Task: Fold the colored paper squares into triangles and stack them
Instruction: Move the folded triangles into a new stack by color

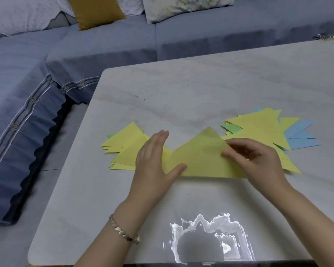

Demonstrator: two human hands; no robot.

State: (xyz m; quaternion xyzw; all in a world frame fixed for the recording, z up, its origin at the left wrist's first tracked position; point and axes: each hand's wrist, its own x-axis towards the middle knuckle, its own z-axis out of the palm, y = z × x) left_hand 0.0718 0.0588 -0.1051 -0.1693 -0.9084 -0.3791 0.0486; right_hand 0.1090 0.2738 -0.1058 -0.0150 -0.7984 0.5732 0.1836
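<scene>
A yellow paper folded into a triangle [202, 157] lies flat on the pale table [181, 89], apex pointing away from me. My left hand [154, 158] presses flat on its left part, fingers together. My right hand [253, 153] pinches the paper's right side near the upper edge. Left of it lies a loose pile of folded yellow triangles [123, 145] with a green edge showing. To the right is a spread heap of yellow, green and blue papers [262, 126].
A blue-grey sofa [46, 64] with cushions wraps the table's far and left sides. A small shiny object [325, 37] sits at the table's far right edge. A bright glare patch [208, 237] lies near the front edge.
</scene>
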